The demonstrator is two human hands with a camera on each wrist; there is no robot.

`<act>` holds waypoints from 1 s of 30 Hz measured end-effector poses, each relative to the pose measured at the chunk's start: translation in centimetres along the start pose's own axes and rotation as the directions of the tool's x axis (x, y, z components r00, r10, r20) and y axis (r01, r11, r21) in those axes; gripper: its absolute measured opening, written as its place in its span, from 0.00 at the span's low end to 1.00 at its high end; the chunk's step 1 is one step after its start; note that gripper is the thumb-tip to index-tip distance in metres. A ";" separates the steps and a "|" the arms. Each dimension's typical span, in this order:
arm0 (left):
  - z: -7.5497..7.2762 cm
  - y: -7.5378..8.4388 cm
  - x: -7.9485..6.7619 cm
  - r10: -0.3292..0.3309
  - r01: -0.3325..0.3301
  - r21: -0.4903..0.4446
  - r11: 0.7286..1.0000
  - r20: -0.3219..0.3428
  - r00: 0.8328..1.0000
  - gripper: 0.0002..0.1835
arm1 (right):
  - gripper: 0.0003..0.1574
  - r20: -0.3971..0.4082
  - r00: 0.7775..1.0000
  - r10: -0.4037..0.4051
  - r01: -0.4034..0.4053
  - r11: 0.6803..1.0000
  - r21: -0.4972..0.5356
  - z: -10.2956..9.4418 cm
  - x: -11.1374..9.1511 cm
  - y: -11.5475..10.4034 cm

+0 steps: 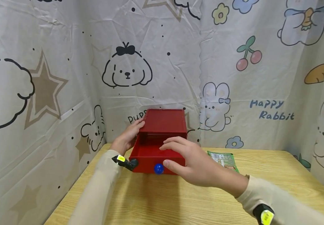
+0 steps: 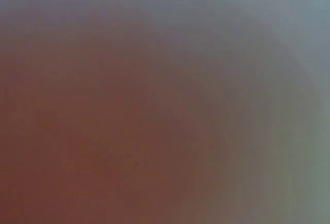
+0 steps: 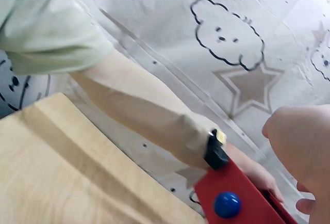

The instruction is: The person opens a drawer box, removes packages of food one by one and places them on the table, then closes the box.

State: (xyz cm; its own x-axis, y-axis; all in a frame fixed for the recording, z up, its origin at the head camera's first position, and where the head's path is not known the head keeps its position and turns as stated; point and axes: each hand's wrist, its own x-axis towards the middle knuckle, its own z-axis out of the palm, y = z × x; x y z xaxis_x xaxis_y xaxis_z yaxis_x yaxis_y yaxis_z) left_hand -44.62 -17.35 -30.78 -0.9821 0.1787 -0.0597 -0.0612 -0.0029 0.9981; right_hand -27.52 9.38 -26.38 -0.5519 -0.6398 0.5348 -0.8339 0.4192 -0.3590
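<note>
A red box (image 1: 166, 120) stands on the table with its drawer (image 1: 148, 163) pulled out towards me. A round blue knob (image 1: 158, 168) sits on the drawer's front, and it also shows in the right wrist view. My left hand (image 1: 129, 135) rests along the box's left side, its thumb hidden. My right hand (image 1: 197, 164) hovers over the drawer's right front corner. Its fingers are loosely bent, the thumb is apart from them close to the knob, and nothing is between them. Blur fills the left wrist view, where no object can be made out.
A green printed packet (image 1: 225, 161) lies on the wooden table (image 1: 274, 175) to the right of the box, partly behind my right hand. Cloth curtains (image 1: 176, 78) with cartoon prints hang behind the table and on both sides.
</note>
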 end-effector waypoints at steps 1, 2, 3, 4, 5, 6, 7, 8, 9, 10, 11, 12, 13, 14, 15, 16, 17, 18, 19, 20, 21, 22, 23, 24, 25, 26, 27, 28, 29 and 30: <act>0.0 0.0 0.0 -0.002 0.002 0.002 1.000 -0.003 1.000 0.31 | 0.20 -0.004 1.000 -0.021 0.021 1.000 0.015 0.2 -0.1 -0.3; 0.0 0.0 0.0 -0.002 0.002 0.007 1.000 -0.004 1.000 0.31 | 0.19 -0.005 0.999 -0.040 0.040 0.998 0.040 0.3 -0.1 -0.5; 0.0 0.0 0.0 -0.004 0.004 0.009 1.000 -0.006 1.000 0.31 | 0.18 0.001 0.999 -0.047 0.047 0.997 0.068 0.5 -0.2 -0.6; 0.0 0.0 0.0 -0.003 0.003 0.013 1.000 -0.007 1.000 0.31 | 0.17 0.001 0.998 -0.056 0.056 0.994 0.093 0.7 -0.3 -0.8; 0.0 0.1 0.0 -0.002 0.002 0.013 1.000 -0.006 1.000 0.31 | 0.16 0.007 0.998 -0.056 0.055 0.991 0.122 0.9 -0.3 -0.9; 0.0 0.1 0.0 0.001 -0.001 0.012 1.000 -0.004 1.000 0.32 | 0.15 0.018 0.999 -0.046 0.043 0.987 0.154 1.1 -0.4 -1.0; 0.0 0.1 0.0 0.005 -0.005 0.010 1.000 -0.001 1.000 0.32 | 0.14 0.036 0.999 -0.028 0.020 0.982 0.189 1.3 -0.6 -1.0; 0.0 0.2 0.0 0.008 -0.008 0.006 1.000 0.000 1.000 0.32 | 0.12 0.054 0.998 -0.010 -0.002 0.976 0.217 1.5 -0.7 -1.0; 0.0 0.2 0.0 0.009 -0.009 0.003 1.000 0.001 1.000 0.32 | 0.11 0.072 0.997 0.013 -0.030 0.970 0.240 1.8 -0.8 -1.0; 0.0 0.2 0.0 0.010 -0.010 0.001 1.000 0.002 1.000 0.32 | 0.10 0.091 0.995 0.041 -0.063 0.964 0.258 2.1 -0.9 -1.0; 0.0 0.2 0.1 0.010 -0.010 0.002 1.000 0.002 1.000 0.32 | 0.10 0.119 0.990 0.070 -0.101 0.955 0.281 2.3 -1.1 -1.0; 0.0 0.2 0.1 0.007 -0.007 0.001 1.000 0.000 1.000 0.32 | 0.09 0.143 0.985 0.094 -0.133 0.945 0.299 2.6 -1.3 -1.0; 0.1 0.1 0.1 0.003 -0.003 0.000 1.000 -0.003 1.000 0.32 | 0.10 0.165 0.980 0.115 -0.163 0.935 0.316 2.8 -1.4 -1.1; 0.1 0.1 0.1 -0.001 0.001 -0.001 1.000 -0.007 1.000 0.31 | 0.10 0.182 0.974 0.132 -0.188 0.924 0.333 3.1 -1.5 -1.1; 0.2 0.1 0.1 -0.004 0.004 -0.002 1.000 -0.008 1.000 0.31 | 0.11 0.201 0.967 0.157 -0.221 0.908 0.357 3.3 -1.6 -1.1; 0.2 0.1 0.1 -0.005 0.005 -0.003 1.000 -0.010 1.000 0.31 | 0.11 0.220 0.958 0.185 -0.259 0.888 0.380 3.5 -1.7 -1.2; 0.2 0.1 0.1 -0.004 0.004 -0.006 1.000 -0.010 1.000 0.31 | 0.11 0.240 0.948 0.210 -0.294 0.864 0.408 3.7 -1.7 -1.3; 0.2 0.1 0.1 -0.003 0.003 -0.009 1.000 -0.009 1.000 0.31 | 0.11 0.259 0.935 0.243 -0.338 0.834 0.436 3.9 -1.8 -1.3; 0.2 0.1 0.1 -0.001 0.001 -0.011 1.000 -0.007 1.000 0.31 | 0.11 0.278 0.918 0.281 -0.385 0.799 0.463 4.1 -1.8 -1.3; 0.2 0.1 0.1 0.000 0.000 -0.010 1.000 -0.006 1.000 0.31 | 0.12 0.298 0.900 0.319 -0.431 0.757 0.491 4.4 -1.8 -1.3; 0.2 0.1 0.1 0.001 -0.001 -0.011 1.000 -0.005 1.000 0.31 | 0.12 0.317 0.879 0.356 -0.475 0.714 0.515 4.6 -1.8 -1.3; 0.2 0.1 0.1 0.000 0.000 -0.010 1.000 -0.005 1.000 0.31 | 0.13 0.335 0.857 0.392 -0.515 0.670 0.534 4.8 -1.8 -1.4; 0.2 0.1 0.1 0.000 0.000 -0.010 1.000 -0.005 1.000 0.31 | 0.14 0.350 0.835 0.424 -0.550 0.628 0.551 5.1 -1.8 -1.4; 0.1 0.1 0.1 -0.002 0.002 -0.010 1.000 -0.006 1.000 0.31 | 0.15 0.362 0.815 0.453 -0.578 0.590 0.563 5.4 -1.8 -1.4; 0.1 0.1 0.1 -0.004 0.004 -0.012 1.000 -0.007 1.000 0.31 | 0.16 0.370 0.798 0.476 -0.599 0.559 0.573 5.7 -1.8 -1.4; 0.1 0.1 0.1 -0.004 0.004 -0.012 1.000 -0.007 1.000 0.32 | 0.17 0.377 0.782 0.497 -0.617 0.531 0.581 5.9 -1.8 -1.4; 0.1 0.1 0.1 -0.006 0.006 -0.016 1.000 -0.009 1.000 0.32 | 0.19 0.379 0.770 0.514 -0.630 0.511 0.585 6.2 -1.8 -1.4; 0.1 0.0 0.1 -0.007 0.007 -0.016 1.000 -0.009 1.000 0.32 | 0.20 0.380 0.757 0.532 -0.642 0.492 0.588 6.4 -1.8 -1.4; 0.1 0.0 0.1 -0.008 0.007 -0.017 1.000 -0.009 1.000 0.32 | 0.21 0.380 0.744 0.550 -0.652 0.474 0.592 6.7 -1.8 -1.4; 0.1 0.0 0.1 -0.008 0.008 -0.015 1.000 -0.009 1.000 0.32 | 0.23 0.380 0.731 0.567 -0.663 0.456 0.594 6.9 -1.8 -1.4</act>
State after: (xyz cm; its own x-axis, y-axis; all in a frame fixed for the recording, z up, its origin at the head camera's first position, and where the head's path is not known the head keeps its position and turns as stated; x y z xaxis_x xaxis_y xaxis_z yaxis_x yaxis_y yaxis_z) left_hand -44.71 -17.26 -30.78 -0.9831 0.1700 -0.0682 -0.0720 -0.0167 0.9973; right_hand -25.34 5.48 -32.10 -0.8740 -0.4747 -0.1036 -0.0112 0.2328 -0.9725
